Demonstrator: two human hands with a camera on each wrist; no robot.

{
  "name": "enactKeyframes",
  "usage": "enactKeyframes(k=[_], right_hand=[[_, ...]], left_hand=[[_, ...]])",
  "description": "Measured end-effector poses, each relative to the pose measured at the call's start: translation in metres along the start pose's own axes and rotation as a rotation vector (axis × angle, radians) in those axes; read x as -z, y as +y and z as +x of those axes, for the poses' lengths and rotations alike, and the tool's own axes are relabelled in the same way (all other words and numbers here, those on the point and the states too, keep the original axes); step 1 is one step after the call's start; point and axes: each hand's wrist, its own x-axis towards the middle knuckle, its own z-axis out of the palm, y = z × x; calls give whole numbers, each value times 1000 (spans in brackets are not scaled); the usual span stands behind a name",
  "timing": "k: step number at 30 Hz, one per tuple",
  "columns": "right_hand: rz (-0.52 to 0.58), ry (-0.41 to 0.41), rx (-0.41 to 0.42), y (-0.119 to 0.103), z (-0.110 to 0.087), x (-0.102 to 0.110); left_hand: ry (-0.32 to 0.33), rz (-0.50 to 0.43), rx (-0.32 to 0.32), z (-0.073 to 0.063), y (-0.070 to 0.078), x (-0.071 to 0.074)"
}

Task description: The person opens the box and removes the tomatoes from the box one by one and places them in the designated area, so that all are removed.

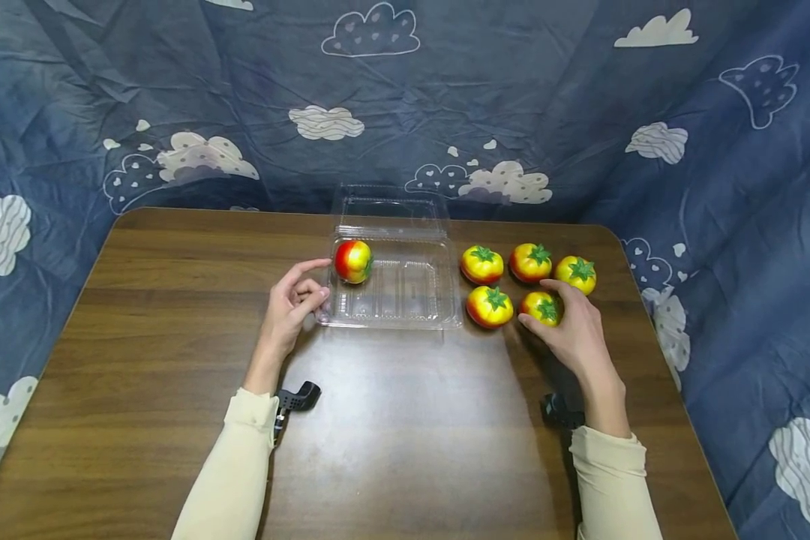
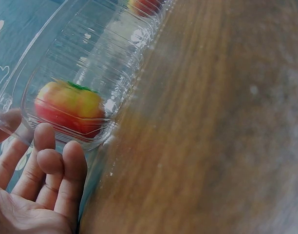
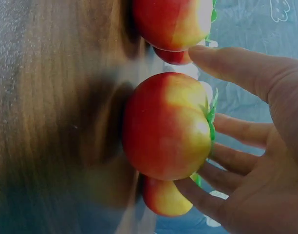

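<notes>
My left hand (image 1: 290, 304) is beside the left rim of a clear plastic clamshell box (image 1: 415, 325), fingers loosely bent and fingertips right at the rim. In the left wrist view, parts of the left hand (image 2: 46, 180) show through the plastic. One red-and-yellow toy tomato (image 1: 353, 262) lies inside the box at its left end. My right hand (image 1: 576, 330) reaches around another toy tomato (image 1: 540, 307) on the table, thumb and fingers spread at its sides. The right wrist view shows the thumb (image 3: 236, 66) apart from this tomato (image 3: 168, 126).
More toy tomatoes, such as this one (image 1: 489, 307), stand in two rows right of the box. The raised lid (image 1: 391, 212) leans back at the far edge of the wooden table (image 1: 378, 435). A blue cloud-patterned cloth (image 1: 277, 60) hangs behind.
</notes>
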Motion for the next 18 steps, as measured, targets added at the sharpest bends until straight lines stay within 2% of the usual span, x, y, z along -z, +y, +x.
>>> enactKeyframes(k=[10, 18], right_hand=[[18, 113, 57, -12, 2, 2], [62, 147, 122, -33, 8, -8]], left_hand=[[-12, 14, 0, 2, 2, -4], [-10, 14, 2, -3, 0, -1]])
